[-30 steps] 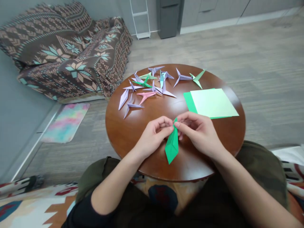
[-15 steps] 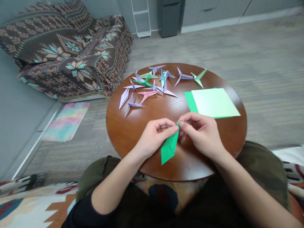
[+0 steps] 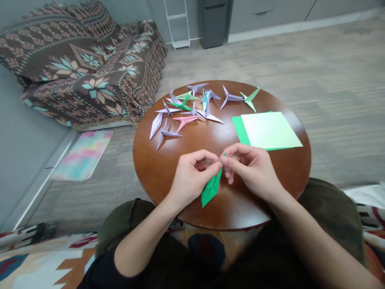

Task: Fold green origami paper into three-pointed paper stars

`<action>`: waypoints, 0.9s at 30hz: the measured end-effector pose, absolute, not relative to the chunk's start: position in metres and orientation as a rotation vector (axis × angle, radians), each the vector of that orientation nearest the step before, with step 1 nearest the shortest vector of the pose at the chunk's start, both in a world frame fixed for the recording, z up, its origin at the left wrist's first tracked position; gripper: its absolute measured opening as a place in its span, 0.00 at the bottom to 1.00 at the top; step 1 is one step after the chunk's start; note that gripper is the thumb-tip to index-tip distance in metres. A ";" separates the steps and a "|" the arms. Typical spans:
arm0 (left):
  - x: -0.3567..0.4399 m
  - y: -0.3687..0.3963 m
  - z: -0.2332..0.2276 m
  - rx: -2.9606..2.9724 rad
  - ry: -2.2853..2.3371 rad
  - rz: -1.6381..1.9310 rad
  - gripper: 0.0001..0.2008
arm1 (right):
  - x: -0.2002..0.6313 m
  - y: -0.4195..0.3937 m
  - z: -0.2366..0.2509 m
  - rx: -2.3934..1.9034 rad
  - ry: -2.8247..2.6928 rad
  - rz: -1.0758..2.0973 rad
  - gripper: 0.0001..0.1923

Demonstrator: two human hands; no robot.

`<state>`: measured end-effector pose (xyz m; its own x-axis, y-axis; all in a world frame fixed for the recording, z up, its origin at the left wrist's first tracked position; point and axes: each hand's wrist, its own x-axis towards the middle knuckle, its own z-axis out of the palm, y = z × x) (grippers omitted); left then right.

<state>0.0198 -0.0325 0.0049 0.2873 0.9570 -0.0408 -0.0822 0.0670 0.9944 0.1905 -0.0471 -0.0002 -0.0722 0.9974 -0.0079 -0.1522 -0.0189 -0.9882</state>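
Observation:
A piece of folded green paper [image 3: 211, 190] slants between my two hands, just above the near part of the round wooden table. My left hand [image 3: 192, 172] is closed in a pinch on it, thumb on top near the upper end. With thumb and fingers together, my right hand [image 3: 250, 165] grips the paper's narrow upper tip, close against the left fingertips. That tip is mostly hidden by the fingers. Beyond my right hand lies a stack of square paper sheets [image 3: 272, 130], pale green over brighter green.
The round brown table [image 3: 147, 168] holds several folded paper figures [image 3: 185, 119] at its far left, in purple, green and pink. A purple figure [image 3: 230, 97] and a light green one [image 3: 250, 99] lie at the far edge. A patterned, cloth-covered sofa [image 3: 99, 84] stands beyond.
Both hands have shifted slightly left with the green paper. The paper has turned a little, and its lower end looks narrower with its layers showing.

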 end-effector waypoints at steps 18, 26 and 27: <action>0.016 -0.026 0.004 1.218 0.878 0.899 0.13 | 0.190 -0.047 0.000 -1.056 -1.109 1.345 0.18; 0.016 -0.027 0.002 1.164 0.946 0.868 0.13 | 0.199 -0.039 -0.008 -1.064 -0.986 1.229 0.16; 0.016 -0.026 0.001 1.165 0.949 0.882 0.13 | 0.200 -0.039 -0.007 -1.075 -1.034 1.275 0.17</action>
<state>0.0163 -0.0264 0.0009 0.3529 0.9251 -0.1403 -0.0726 0.1766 0.9816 0.1997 -0.0392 -0.0073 0.0330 0.9994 -0.0042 -0.2018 0.0025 -0.9794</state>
